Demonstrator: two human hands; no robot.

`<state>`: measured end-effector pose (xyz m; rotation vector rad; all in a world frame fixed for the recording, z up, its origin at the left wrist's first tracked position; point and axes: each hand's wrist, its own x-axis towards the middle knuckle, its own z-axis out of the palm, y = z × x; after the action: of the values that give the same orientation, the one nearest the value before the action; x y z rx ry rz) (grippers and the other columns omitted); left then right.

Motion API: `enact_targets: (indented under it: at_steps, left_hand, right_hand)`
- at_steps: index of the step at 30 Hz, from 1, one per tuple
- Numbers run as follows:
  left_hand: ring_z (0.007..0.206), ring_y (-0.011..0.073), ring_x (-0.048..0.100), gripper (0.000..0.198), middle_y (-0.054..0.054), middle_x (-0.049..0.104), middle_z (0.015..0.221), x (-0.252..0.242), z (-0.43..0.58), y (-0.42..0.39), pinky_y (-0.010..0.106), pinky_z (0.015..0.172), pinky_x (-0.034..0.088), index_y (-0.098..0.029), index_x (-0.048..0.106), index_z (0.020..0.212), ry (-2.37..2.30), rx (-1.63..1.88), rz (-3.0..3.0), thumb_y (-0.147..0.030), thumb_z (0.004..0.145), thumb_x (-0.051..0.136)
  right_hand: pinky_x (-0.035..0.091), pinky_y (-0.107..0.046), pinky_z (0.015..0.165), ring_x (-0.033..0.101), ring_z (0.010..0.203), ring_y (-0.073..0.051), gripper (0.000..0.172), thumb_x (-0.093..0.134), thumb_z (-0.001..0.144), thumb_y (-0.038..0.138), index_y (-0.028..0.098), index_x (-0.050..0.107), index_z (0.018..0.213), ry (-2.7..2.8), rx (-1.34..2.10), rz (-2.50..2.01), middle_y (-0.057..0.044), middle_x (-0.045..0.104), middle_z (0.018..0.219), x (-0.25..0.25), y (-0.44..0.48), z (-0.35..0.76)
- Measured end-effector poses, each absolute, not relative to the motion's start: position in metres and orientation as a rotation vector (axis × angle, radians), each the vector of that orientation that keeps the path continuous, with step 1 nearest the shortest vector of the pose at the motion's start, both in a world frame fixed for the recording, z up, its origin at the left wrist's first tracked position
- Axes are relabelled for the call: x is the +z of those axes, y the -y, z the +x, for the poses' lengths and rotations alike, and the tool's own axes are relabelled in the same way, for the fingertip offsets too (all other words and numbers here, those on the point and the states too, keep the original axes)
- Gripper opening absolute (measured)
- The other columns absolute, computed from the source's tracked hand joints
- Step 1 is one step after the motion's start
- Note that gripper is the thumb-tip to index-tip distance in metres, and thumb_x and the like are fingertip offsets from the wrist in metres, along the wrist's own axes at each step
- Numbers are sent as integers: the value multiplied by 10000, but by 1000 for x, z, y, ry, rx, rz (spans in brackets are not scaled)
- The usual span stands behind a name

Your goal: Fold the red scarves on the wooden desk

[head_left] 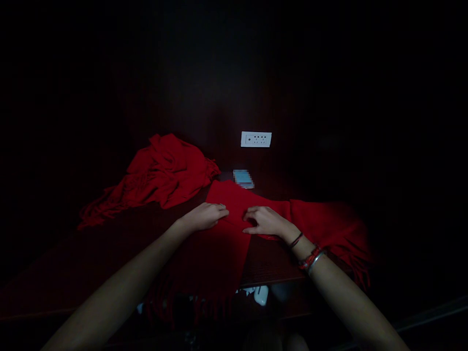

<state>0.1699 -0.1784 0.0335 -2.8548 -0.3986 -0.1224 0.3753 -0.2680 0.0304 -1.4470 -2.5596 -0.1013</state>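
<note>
A red fringed scarf (219, 253) lies across the dark wooden surface, its near fringe hanging over the front edge and another part stretching to the right. My left hand (205, 216), with a ring on one finger, has its fingers closed on the scarf's cloth near the middle. Just to the right, my right hand (266, 222) rests at the scarf with fingers curved and thumb apart; no cloth shows between them. A second heap of red fringed cloth (168, 170) lies crumpled at the back left; whether it joins the scarf is unclear.
A white wall socket (256, 139) is on the dark back wall. Below it, a blurred light-blue flat item (243, 178) lies behind the scarf. Under the front edge of the dark tabletop (270, 268), a white rounded object (261, 295) shows. The surroundings are very dark.
</note>
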Motion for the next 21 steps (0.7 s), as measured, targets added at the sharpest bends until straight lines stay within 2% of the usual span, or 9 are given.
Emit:
enact_targets:
  at_steps: [4, 9, 17, 21]
  left_hand:
    - [759, 143, 522, 142, 23, 545, 829, 29, 172, 178, 215, 615, 390, -201, 492, 853, 407, -173, -2801, -168, 758, 391]
    - [781, 138, 514, 143, 17, 536, 842, 23, 176, 177, 210, 618, 379, -208, 494, 835, 346, -219, -2756, -242, 803, 360]
    - [742, 121, 509, 153, 10, 525, 822, 22, 177, 175, 196, 587, 367, -194, 486, 812, 381, -257, -2730, -245, 815, 341]
    - [727, 119, 500, 128, 10, 519, 823, 22, 177, 176, 194, 578, 365, -192, 477, 801, 388, -274, -2742, -236, 805, 356]
  right_hand:
    - [342, -250, 670, 513, 826, -175, 274, 458, 738, 347, 151, 576, 889, 2632, -226, -1544, -73, 580, 890, 29, 271, 371]
    - [312, -254, 652, 526, 771, -169, 232, 397, 753, 246, 135, 570, 860, 2677, -368, -1645, -93, 602, 833, 33, 276, 363]
    - [292, -245, 607, 526, 695, -150, 269, 351, 797, 301, 138, 557, 857, 2630, -513, -1622, -86, 609, 794, 31, 277, 360]
    - [291, -230, 602, 519, 694, -130, 248, 339, 820, 258, 150, 562, 826, 2604, -519, -1551, -64, 605, 772, 25, 272, 364]
